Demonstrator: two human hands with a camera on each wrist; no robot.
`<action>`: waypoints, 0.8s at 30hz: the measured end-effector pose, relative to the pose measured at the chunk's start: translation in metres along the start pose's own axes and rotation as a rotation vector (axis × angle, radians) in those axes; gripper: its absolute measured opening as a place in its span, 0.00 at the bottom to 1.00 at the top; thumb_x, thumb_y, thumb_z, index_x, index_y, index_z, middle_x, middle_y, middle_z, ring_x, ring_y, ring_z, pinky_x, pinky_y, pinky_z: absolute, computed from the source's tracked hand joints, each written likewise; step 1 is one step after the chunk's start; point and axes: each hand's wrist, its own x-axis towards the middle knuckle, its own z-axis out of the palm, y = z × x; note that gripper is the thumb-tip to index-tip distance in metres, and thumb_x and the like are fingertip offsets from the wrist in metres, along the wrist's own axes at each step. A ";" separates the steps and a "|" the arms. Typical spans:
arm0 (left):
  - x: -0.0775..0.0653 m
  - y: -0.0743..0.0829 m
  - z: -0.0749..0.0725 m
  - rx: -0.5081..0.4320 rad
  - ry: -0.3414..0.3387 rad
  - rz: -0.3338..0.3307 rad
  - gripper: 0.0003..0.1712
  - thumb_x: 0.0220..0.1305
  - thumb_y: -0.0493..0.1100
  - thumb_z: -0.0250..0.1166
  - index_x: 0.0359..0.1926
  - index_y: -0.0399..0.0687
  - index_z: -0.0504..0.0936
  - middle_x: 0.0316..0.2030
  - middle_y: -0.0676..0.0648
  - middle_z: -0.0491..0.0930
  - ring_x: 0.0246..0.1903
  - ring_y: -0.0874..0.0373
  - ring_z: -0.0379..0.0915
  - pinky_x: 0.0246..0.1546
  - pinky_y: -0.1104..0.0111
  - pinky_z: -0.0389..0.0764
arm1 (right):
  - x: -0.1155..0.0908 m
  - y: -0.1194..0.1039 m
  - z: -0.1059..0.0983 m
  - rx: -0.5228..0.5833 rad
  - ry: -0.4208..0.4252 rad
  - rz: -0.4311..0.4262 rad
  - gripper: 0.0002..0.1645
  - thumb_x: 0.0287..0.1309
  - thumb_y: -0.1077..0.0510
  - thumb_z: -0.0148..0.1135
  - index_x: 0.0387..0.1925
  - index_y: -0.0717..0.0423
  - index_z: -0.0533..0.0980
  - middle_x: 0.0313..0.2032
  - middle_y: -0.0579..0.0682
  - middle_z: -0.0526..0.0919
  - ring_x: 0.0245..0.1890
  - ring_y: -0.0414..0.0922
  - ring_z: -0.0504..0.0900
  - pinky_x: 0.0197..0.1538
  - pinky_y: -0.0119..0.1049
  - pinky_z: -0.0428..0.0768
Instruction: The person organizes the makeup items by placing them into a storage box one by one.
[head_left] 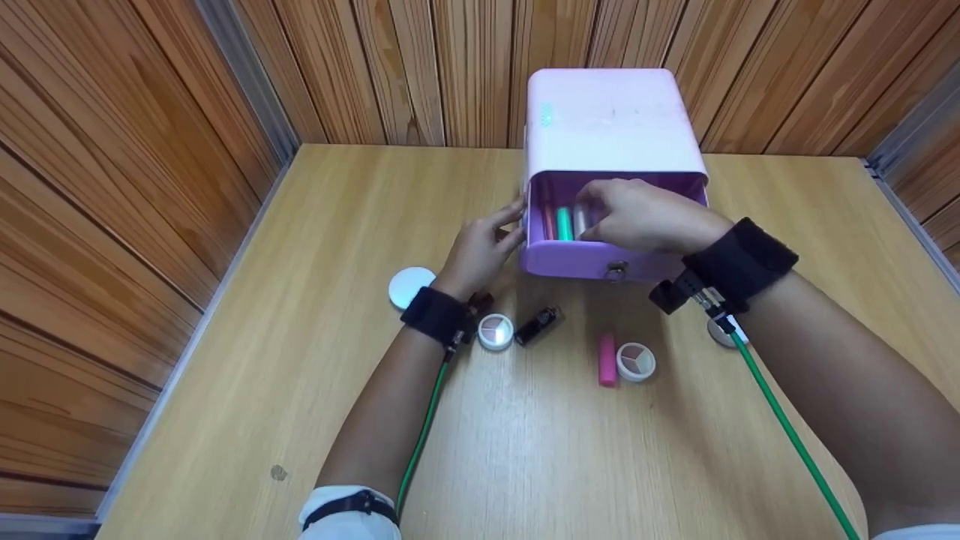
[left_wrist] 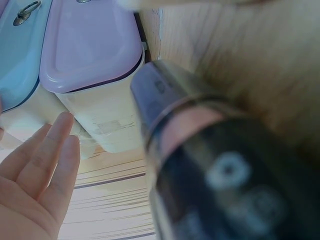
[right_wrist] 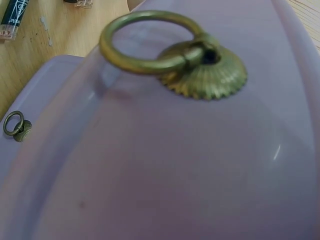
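Observation:
A pale pink box (head_left: pixel 611 120) stands at the back of the table with its purple drawer (head_left: pixel 570 260) pulled out. My right hand (head_left: pixel 649 214) reaches over the drawer front and pinches a pale, see-through tube (head_left: pixel 581 220) inside it. Beside that tube lie a green tube (head_left: pixel 564 223) and a reddish stick (head_left: pixel 548 222). Against the box's left side rests my left hand (head_left: pixel 480 247), its fingers fairly straight; the left wrist view shows these fingers (left_wrist: pixel 45 162) spread. The right wrist view has only the drawer's brass ring pull (right_wrist: pixel 150 42) close up, the hand out of sight.
On the table are a white round lid (head_left: pixel 411 287), two small round palettes (head_left: pixel 495 331) (head_left: pixel 636 362), a black tube (head_left: pixel 538 325) and a pink tube (head_left: pixel 607 360). A round item (head_left: pixel 721 334) is partly under the right wrist. Wood-panelled walls (head_left: pixel 465 67) enclose the table.

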 end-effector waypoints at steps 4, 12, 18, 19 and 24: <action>0.001 -0.001 0.000 0.001 0.000 0.008 0.28 0.70 0.43 0.61 0.68 0.61 0.68 0.61 0.50 0.74 0.40 0.63 0.80 0.42 0.76 0.79 | 0.001 0.001 0.001 0.001 -0.011 -0.010 0.34 0.64 0.51 0.61 0.67 0.59 0.65 0.55 0.57 0.76 0.51 0.52 0.74 0.56 0.52 0.71; 0.001 -0.001 0.000 0.010 0.006 0.035 0.27 0.70 0.43 0.61 0.68 0.58 0.69 0.61 0.50 0.74 0.40 0.62 0.81 0.42 0.76 0.79 | 0.001 0.001 0.001 -0.024 -0.033 -0.034 0.33 0.65 0.53 0.56 0.69 0.58 0.64 0.60 0.58 0.73 0.54 0.52 0.73 0.60 0.54 0.68; 0.001 -0.002 0.001 0.016 0.004 0.044 0.28 0.70 0.42 0.61 0.68 0.56 0.68 0.61 0.50 0.74 0.41 0.62 0.81 0.42 0.76 0.79 | 0.001 0.002 0.000 -0.043 -0.041 -0.039 0.33 0.66 0.54 0.52 0.70 0.57 0.62 0.64 0.58 0.69 0.58 0.51 0.69 0.63 0.56 0.65; 0.001 -0.002 0.001 0.014 0.003 0.043 0.28 0.70 0.43 0.61 0.69 0.57 0.68 0.61 0.50 0.74 0.42 0.62 0.81 0.42 0.76 0.79 | 0.000 0.001 0.000 -0.048 -0.043 -0.039 0.33 0.66 0.53 0.52 0.71 0.57 0.61 0.65 0.58 0.69 0.59 0.51 0.69 0.63 0.56 0.64; 0.001 -0.001 0.000 0.008 0.001 0.039 0.28 0.70 0.43 0.61 0.69 0.59 0.68 0.61 0.51 0.74 0.43 0.62 0.80 0.44 0.76 0.79 | 0.000 0.000 -0.001 -0.057 -0.048 -0.033 0.34 0.66 0.53 0.52 0.71 0.57 0.60 0.67 0.59 0.66 0.60 0.52 0.67 0.64 0.57 0.63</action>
